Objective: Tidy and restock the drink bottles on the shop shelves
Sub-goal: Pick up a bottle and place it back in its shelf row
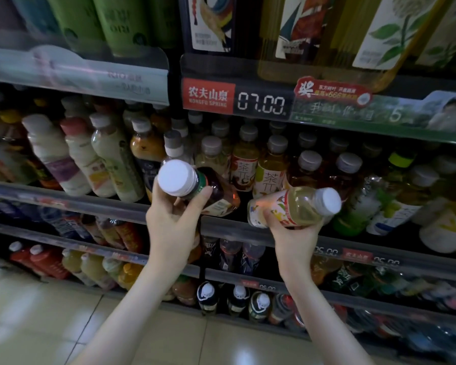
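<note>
you are facing the middle shelf (227, 230), whose front rail is running just beneath both your hands, and the tea bottles (244, 164) are standing upright in rows behind it. you are holding two more bottles in front of that row.

the dark bottle (216, 196) is lying tilted, with its base toward the shelf and its white cap toward you, so its long axis is pointing into the shelf. the pale bottle (295, 209) is lying almost flat along the shelf front, with its cap to the right and its base to the left.

your left hand (169, 222) is gripping the dark bottle just below the neck, fingers (200, 196) curling round it. your right hand (295, 238) is cradling the pale bottle from underneath, fingers wrapping its label.

the dark bottle is looking nearer to sliding in. the pale one is probably needing a turn upright first.
</note>
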A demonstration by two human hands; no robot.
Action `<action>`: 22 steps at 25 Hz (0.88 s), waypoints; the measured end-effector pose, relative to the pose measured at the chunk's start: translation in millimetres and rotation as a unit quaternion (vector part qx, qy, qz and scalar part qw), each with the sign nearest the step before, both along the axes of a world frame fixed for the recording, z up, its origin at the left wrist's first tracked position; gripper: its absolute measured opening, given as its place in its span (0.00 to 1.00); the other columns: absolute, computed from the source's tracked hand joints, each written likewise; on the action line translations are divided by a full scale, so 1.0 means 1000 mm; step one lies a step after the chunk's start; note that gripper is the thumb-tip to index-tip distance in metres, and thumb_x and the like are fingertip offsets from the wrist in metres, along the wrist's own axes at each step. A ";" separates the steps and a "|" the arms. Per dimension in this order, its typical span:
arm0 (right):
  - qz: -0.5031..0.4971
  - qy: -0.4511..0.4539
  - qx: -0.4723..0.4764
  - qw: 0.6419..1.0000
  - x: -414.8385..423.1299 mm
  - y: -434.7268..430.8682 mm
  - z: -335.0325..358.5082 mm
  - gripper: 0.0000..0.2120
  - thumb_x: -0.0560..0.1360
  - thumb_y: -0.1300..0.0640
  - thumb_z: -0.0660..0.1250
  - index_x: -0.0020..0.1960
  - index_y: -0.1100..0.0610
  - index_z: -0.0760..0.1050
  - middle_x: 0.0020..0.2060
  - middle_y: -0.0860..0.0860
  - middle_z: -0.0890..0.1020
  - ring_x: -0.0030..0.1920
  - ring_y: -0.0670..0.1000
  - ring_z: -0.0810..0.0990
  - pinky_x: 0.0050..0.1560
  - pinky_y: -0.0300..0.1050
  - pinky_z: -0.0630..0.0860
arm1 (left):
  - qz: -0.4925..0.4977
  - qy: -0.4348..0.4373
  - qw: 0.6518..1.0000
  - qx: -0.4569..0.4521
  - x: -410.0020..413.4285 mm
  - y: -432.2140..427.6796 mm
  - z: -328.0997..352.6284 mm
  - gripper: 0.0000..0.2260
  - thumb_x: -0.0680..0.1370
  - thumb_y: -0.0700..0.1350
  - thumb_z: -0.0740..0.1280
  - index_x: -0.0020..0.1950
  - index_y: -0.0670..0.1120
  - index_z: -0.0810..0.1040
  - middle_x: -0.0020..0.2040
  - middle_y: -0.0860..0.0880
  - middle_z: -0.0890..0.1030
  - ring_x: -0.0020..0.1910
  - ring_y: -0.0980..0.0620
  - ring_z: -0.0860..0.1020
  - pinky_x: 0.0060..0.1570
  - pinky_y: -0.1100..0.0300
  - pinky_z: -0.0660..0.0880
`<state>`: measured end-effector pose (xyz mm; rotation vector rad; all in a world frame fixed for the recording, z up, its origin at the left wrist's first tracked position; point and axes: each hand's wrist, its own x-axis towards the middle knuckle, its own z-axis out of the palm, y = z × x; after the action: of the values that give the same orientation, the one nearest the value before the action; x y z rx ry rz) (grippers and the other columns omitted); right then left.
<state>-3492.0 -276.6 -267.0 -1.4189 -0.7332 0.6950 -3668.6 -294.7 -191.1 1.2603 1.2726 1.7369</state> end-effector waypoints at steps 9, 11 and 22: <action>0.066 -0.188 -0.054 0.979 -0.054 0.067 -0.004 0.36 0.64 0.46 0.78 0.62 0.57 0.62 0.56 0.55 0.77 0.55 0.56 0.78 0.50 0.46 0.76 | 0.000 0.041 0.999 -0.036 -0.050 -0.011 -0.003 0.18 0.70 0.44 0.73 0.58 0.52 0.76 0.49 0.60 0.82 0.51 0.61 0.79 0.49 0.68 0.75; 0.095 -0.272 -0.105 0.952 -0.055 0.083 -0.007 0.38 0.67 0.45 0.76 0.66 0.61 0.60 0.59 0.59 0.74 0.58 0.60 0.76 0.51 0.50 0.76 | -0.006 0.039 0.998 -0.051 -0.056 -0.009 -0.007 0.19 0.71 0.43 0.73 0.61 0.49 0.76 0.51 0.57 0.82 0.52 0.59 0.79 0.49 0.66 0.76; 0.279 -0.265 0.024 0.923 -0.049 -0.011 0.016 0.25 0.77 0.60 0.65 0.70 0.46 0.62 0.61 0.45 0.72 0.61 0.43 0.72 0.58 0.32 0.71 | -0.136 0.113 0.974 -0.145 -0.051 -0.017 -0.037 0.22 0.69 0.44 0.75 0.57 0.63 0.73 0.49 0.67 0.80 0.51 0.71 0.76 0.49 0.73 0.72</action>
<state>-3540.8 -287.3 -250.6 -1.3677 -1.6121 0.7173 -3719.8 -311.9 -228.2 1.4088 1.3502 1.1948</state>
